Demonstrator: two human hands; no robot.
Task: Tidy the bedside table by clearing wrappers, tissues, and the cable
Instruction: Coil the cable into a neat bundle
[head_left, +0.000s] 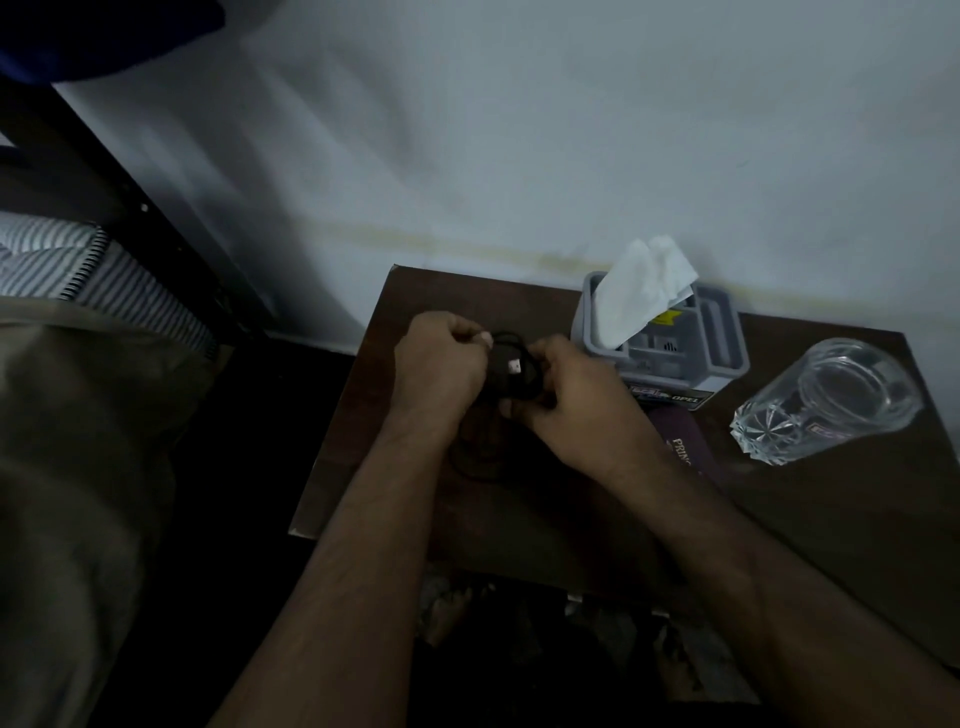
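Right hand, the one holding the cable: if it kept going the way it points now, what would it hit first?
The right hand points toward the left hand, so it would probably meet the coiled black cable held between them, then that hand. Depth is unclear in this dim view.

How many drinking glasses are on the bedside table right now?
1: the clear glass stands at the table's right side, beside the grey organiser. None other shows; the arms hide part of the tabletop.

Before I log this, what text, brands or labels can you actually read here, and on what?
"OPEL": front label of the grey plastic organiser box.
"PRINC", cut off: dark maroon booklet.
Label on the clear cut-glass tumbler: too blurred.
Yellow sticker inside the box: unreadable.
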